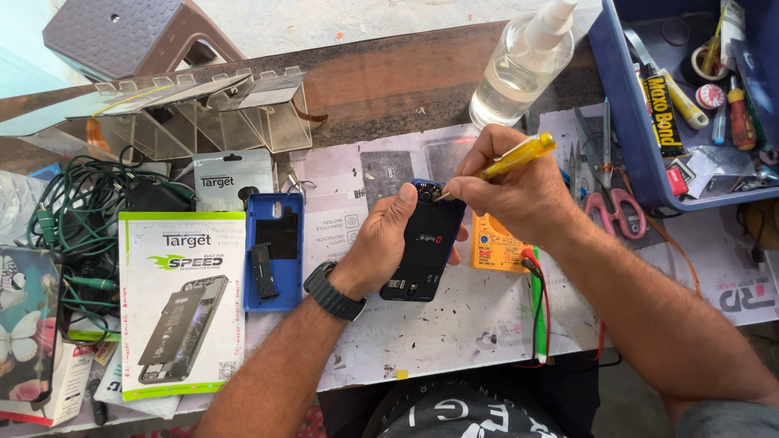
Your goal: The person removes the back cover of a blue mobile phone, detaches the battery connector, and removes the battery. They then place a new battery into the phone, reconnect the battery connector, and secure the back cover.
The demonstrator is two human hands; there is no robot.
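Note:
My left hand [381, 243] grips an opened dark blue mobile phone [423, 243] from its left side, held tilted above the table. A black watch sits on that wrist. My right hand [511, 191] holds a yellow-handled screwdriver [515, 158], its tip resting on the phone's top end near the camera. The phone's blue back cover [274, 251] lies to the left on the table, with a small black part on it. An orange multimeter [495, 243] lies just behind the phone, with red and black leads trailing toward me.
A white-and-green battery package [182, 304] and tangled green cables [81, 203] lie at left. Behind are clear plastic organisers [203, 113], a clear spray bottle [523, 69] and a grey stool. Pink-handled scissors [613, 203] and a blue tray of tools [641, 146] sit at right.

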